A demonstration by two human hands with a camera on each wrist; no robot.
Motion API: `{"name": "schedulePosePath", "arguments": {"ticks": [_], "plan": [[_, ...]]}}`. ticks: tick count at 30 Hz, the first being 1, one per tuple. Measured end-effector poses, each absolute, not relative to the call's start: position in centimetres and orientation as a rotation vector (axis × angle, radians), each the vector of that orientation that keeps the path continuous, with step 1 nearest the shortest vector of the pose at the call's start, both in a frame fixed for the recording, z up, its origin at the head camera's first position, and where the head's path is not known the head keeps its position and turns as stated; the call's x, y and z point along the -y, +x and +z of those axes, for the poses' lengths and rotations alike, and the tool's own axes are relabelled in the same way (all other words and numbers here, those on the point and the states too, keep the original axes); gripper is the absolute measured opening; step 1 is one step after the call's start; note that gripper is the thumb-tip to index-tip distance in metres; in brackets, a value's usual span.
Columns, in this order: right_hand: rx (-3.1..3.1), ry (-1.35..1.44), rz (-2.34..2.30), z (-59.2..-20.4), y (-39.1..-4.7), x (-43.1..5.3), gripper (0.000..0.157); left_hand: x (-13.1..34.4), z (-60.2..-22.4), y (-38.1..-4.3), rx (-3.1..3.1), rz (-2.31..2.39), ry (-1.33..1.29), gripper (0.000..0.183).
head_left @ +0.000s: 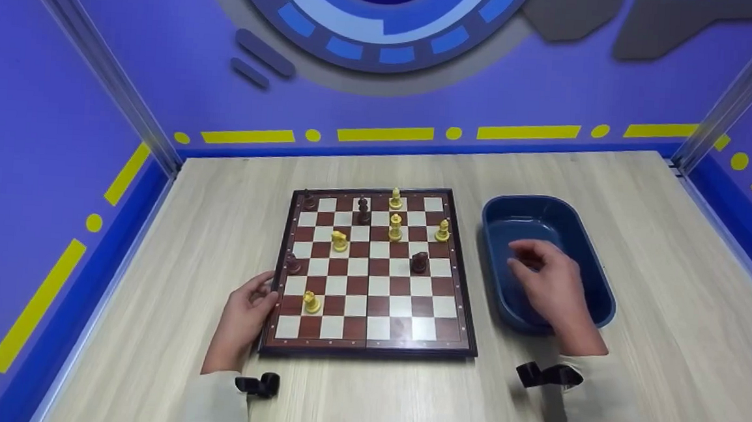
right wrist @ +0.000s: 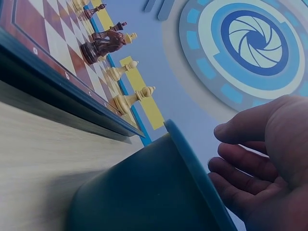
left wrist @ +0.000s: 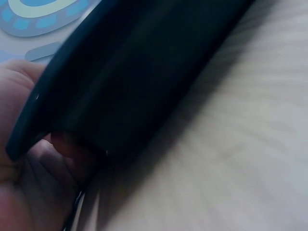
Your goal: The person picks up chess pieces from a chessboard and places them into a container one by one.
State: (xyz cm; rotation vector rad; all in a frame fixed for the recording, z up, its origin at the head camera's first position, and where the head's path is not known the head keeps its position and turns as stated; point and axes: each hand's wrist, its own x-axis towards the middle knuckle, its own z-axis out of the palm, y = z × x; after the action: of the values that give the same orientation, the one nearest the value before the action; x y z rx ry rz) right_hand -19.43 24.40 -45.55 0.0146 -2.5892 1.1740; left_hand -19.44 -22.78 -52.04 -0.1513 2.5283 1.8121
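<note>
A brown-and-white chessboard point(head_left: 403, 307) lies on the table. My left hand point(head_left: 244, 314) grips its left edge, thumb on the rim; the left wrist view shows fingers under the dark edge point(left wrist: 130, 72). Light pieces on the board include a knight point(head_left: 339, 241), a king point(head_left: 395, 228) and a piece point(head_left: 311, 302) near the front left. Among the dark ones are a knight point(head_left: 419, 262) and a tall piece point(head_left: 363, 211). Over the dark blue bin point(head_left: 531, 228) hovers my right hand point(head_left: 551, 287), fingers loosely bent, thumb apart from them, holding nothing.
The bin stands right of the board with a narrow gap between. Around both is the pale wood table point(head_left: 660, 254). Blue printed panels point(head_left: 382, 107) close off the back and sides, with metal posts point(head_left: 108, 57) at the corners.
</note>
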Motion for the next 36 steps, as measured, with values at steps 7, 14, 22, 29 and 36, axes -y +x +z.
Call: {"name": "schedulePosePath", "arguments": {"ticks": [7,14,22,29,36], "plan": [[2.578,0.048,1.179,-45.5,-19.4,-24.0,0.024,22.9,-51.9,-19.3,-2.526,1.808,-0.158,0.044],[2.565,0.067,1.151,-45.4,-19.3,-23.7,0.025,22.9,-51.8,-19.3,-2.502,1.817,-0.163,0.046],[2.585,0.069,1.182,-45.2,-19.3,-23.4,0.027,22.8,-51.9,-19.5,-2.486,1.854,-0.167,0.046],[2.586,0.114,1.215,-44.9,-19.6,-22.6,0.029,22.9,-52.1,-19.6,-2.476,1.855,-0.162,0.046],[2.621,0.165,1.258,-44.8,-19.9,-21.7,0.034,22.9,-51.9,-19.3,-2.488,1.849,-0.164,0.044]]}}
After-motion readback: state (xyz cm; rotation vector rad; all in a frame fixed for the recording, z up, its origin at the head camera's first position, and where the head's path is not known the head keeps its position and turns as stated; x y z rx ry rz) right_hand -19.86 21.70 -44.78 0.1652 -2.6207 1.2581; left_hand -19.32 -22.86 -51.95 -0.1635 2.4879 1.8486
